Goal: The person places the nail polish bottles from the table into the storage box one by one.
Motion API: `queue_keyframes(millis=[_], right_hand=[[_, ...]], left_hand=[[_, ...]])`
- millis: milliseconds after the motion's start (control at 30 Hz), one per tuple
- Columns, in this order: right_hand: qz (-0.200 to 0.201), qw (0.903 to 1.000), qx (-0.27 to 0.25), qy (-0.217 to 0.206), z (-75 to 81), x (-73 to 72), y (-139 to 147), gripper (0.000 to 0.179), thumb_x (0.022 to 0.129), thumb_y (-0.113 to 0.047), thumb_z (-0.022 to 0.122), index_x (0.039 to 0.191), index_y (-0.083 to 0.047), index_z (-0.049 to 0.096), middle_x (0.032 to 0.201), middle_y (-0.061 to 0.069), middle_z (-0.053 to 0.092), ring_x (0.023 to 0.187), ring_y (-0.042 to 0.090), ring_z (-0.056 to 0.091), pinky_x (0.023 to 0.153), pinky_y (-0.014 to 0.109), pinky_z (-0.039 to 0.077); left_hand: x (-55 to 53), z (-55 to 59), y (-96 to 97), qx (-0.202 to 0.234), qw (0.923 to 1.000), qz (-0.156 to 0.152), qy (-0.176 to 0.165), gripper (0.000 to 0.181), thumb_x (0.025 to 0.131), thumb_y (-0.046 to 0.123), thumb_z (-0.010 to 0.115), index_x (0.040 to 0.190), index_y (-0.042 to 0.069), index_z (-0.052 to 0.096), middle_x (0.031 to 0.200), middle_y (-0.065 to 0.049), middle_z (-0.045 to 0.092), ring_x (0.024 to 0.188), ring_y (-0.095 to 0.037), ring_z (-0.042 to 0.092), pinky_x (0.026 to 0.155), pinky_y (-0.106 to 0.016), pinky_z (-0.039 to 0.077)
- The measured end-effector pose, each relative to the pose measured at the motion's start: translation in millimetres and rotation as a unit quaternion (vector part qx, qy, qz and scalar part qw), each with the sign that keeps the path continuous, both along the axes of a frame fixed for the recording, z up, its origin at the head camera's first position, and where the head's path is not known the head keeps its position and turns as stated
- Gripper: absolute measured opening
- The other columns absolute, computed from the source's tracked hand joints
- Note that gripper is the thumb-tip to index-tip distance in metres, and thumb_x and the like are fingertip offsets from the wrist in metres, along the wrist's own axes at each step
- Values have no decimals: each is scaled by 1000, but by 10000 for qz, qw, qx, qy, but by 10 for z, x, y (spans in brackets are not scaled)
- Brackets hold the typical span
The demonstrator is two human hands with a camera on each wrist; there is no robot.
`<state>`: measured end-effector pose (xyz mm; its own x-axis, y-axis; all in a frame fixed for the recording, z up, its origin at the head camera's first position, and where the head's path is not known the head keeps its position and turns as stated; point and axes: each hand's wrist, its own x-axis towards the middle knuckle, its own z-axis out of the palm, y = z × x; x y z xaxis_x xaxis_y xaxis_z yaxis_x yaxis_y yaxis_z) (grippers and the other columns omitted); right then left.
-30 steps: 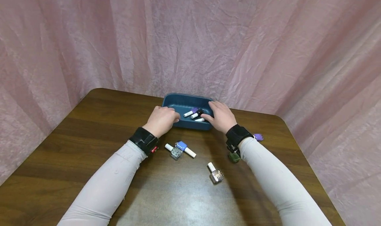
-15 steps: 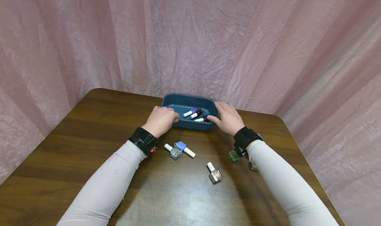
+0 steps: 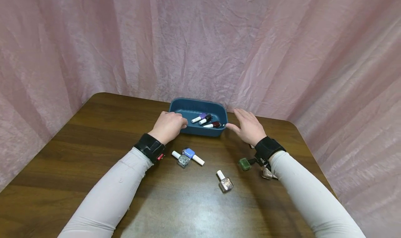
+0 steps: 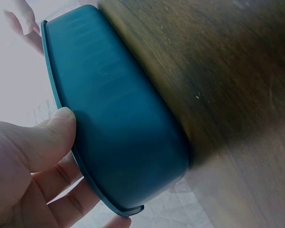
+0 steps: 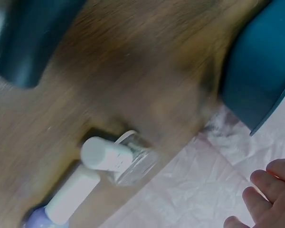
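Note:
A blue plastic bin stands near the table's far edge. Inside lie nail polish bottles with white caps: purple, black and dark red. My left hand pinches the bin's near-left rim; in the left wrist view its thumb lies outside and its fingers behind the rim. Just off the bin's right end is my right hand, fingers spread and holding nothing. In the right wrist view, its fingertips show apart from the bin.
On the table lie a grey glitter bottle against a blue one, a glitter bottle, a green one and another glitter one. A clear bottle and a purple one lie under the right wrist. A pink curtain hangs behind.
My right hand has moved right, off the bin's right end, uncovering the dark red bottle. The left hand stays on the rim.

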<state>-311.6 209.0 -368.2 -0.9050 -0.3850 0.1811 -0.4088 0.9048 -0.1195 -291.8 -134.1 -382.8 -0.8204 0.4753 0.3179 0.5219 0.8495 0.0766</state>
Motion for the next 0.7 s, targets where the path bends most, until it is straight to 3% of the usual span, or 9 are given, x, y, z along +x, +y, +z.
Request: queue_keyframes(millis=[400,700], right_hand=[[-94,9998,160,-51,34,87,219,84,112,-50,63,168,6,36,173,26,38,163,44,30,132,60,15],[-80,9995,296,17,48,129,411,85,109,-48,69,166,7,39,171,27,41,160,47,32,130,65,19]], left_hand=[[21,20,17,3,10000,20,-88,10,105,18,77,102,18,87,97,-4,79,96,-30,75,90,-58,54],[13,14,15,-12,10000,15,-81,9,104,17,78,102,19,87,97,-3,80,96,-30,75,89,-59,55]])
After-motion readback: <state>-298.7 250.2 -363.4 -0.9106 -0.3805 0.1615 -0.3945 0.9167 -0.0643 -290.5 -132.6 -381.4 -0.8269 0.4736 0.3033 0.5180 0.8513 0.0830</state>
